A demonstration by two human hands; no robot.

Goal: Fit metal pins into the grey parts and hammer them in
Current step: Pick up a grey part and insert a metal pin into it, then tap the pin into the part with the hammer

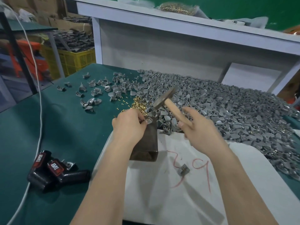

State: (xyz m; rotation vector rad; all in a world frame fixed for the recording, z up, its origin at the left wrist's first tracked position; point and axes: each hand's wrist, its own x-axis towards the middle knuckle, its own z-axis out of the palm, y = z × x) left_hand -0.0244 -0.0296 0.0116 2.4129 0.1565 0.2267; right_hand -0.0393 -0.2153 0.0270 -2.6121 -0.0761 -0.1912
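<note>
1. Pins: brass-coloured, in a loose pile on the green desk. The pile sits at the near-left edge of the heap of grey parts, just beyond the left hand. A few strays lie to the left of it.
2. Part in work: held at the top of a dark block that stands on a white sheet. The fingers cover it, so it cannot be told whether a pin is seated in it.
3. Left hand: fingers curled, pinching the part and steadying it against the block top.
4. Right hand: grips the wooden handle of the hammer, with one finger stretched out rather than wrapped round. The hammer head is poised above and a little beyond the part, apart from it.
5. Step in hand, as judged: the driving stroke. The part is steadied on the block and the hammer is up.
6. Next move calls for a short, square blow onto the pin head, with the left fingertips kept out of the hammer's path. The loose finger on the handle suggests light taps rather than a full swing. A skewed hit would likely bend the pin or kick the part off the block.
7. Progress, as judged: early. The heap is very large, and only a few scattered parts lie apart at the far left of the desk.
8. Also noted: one loose part lies on the sheet beside red scrawl.
</note>
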